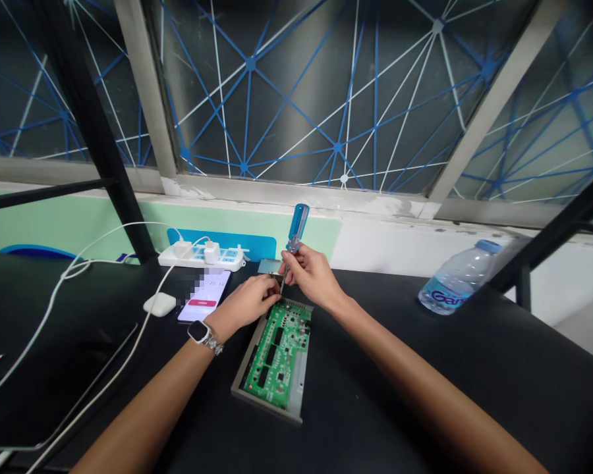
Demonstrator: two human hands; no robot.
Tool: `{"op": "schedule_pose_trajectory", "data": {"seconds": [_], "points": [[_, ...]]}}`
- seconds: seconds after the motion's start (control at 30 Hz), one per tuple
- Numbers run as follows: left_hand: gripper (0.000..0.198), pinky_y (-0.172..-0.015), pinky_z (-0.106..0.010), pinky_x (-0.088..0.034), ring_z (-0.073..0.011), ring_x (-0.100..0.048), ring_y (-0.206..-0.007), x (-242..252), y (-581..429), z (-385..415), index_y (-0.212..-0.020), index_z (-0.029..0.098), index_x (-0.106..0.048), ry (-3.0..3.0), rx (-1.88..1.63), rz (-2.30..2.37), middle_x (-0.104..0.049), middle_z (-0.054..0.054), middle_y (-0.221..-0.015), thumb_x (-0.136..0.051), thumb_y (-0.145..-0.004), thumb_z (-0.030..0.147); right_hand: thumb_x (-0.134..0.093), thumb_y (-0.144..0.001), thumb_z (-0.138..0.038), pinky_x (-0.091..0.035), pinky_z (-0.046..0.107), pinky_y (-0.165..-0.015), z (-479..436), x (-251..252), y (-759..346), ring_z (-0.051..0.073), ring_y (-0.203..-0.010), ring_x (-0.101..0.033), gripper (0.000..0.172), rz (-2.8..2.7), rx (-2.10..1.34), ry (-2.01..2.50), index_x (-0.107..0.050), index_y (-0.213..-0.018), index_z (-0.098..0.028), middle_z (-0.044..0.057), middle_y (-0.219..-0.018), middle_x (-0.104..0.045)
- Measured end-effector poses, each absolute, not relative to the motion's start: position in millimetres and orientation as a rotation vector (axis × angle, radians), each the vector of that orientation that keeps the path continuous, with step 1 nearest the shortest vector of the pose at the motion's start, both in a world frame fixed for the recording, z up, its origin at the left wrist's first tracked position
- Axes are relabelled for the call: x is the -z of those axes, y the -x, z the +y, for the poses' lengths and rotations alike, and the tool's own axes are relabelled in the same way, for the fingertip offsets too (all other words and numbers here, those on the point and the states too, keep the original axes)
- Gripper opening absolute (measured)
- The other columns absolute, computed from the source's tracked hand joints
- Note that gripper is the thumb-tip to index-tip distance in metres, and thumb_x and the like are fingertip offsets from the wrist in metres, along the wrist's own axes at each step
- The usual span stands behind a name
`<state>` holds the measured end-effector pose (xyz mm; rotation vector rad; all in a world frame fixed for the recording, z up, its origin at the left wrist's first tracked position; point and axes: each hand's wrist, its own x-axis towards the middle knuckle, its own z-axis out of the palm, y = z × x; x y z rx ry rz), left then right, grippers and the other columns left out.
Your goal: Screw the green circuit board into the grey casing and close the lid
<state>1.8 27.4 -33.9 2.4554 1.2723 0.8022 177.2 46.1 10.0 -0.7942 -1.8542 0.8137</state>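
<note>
Screwdriver [296, 229] stands almost upright. Its blue handle rises above the right hand [312, 273], which is closed around the handle's base, and the shaft drops just below that grip to the far edge of the green circuit board [279, 349]. The left hand [250, 301] sits right beside the tip, fingers drawn together — whether they hold anything, I cannot tell.

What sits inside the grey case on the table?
A green circuit board fills the case. Its far corner is covered by the left hand and right hand, so the screwdriver tip's contact spot cannot be seen.
</note>
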Motion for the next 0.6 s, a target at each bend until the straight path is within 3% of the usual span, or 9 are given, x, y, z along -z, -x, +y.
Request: {"op": "schedule_pose_trajectory", "data": {"seconds": [0.6], "points": [[0.012, -0.074, -0.031, -0.047, -0.0218, -0.061, -0.084, 33.6, -6.0, 24.7, -0.085, 0.018, -0.063, -2.431, -0.841, 1.29, -0.063, -0.006, -0.089, -0.056, -0.088, 0.028, -0.052, -0.093, -0.045, -0.051, 0.026, -0.053, 46.8, -7.4, -177.9, 0.012, -0.053, -0.062, 0.028, -1.87, -0.814, 0.802, -0.057, -0.091, -0.018, 0.004, -0.076, -0.069]]}}
